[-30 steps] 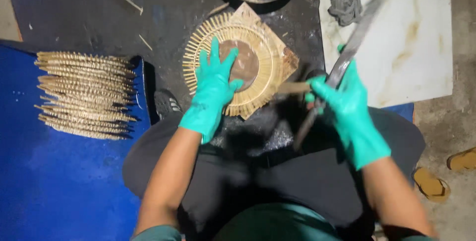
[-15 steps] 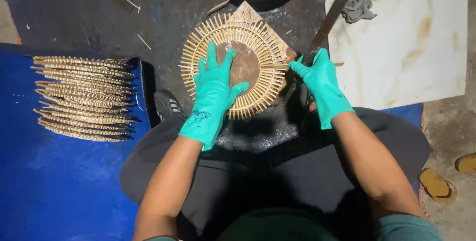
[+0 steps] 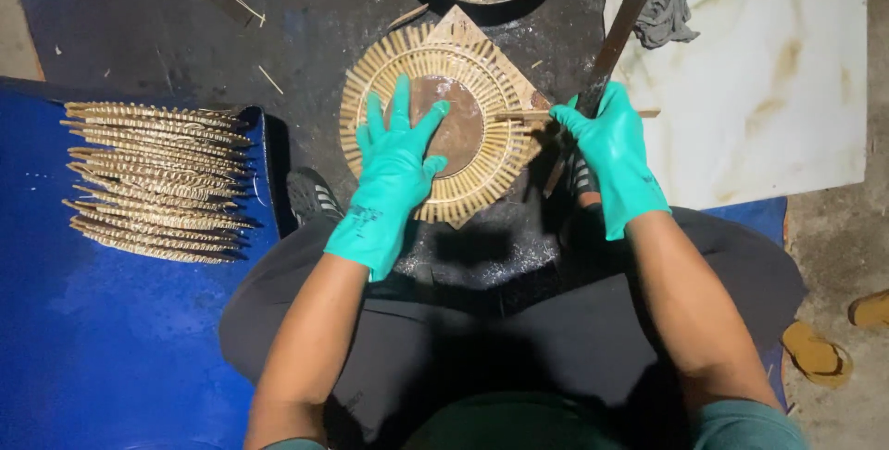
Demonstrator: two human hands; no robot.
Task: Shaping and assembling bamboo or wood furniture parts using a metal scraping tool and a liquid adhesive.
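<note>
Right hand (image 3: 613, 156), green-gloved, clenched round long dark blade (image 3: 607, 59), blade angled up over marble slab (image 3: 769, 89). Left hand (image 3: 394, 168) flat, fingers spread, pressing on mat (image 3: 435, 66). Mat round, woven of pale bamboo slats radiating from brown centre disc, lying on dark board just before knees. Grey rag (image 3: 669, 10) on slab. Stack of finished mats (image 3: 153, 181) left, on blue sheet (image 3: 83, 339).
</note>
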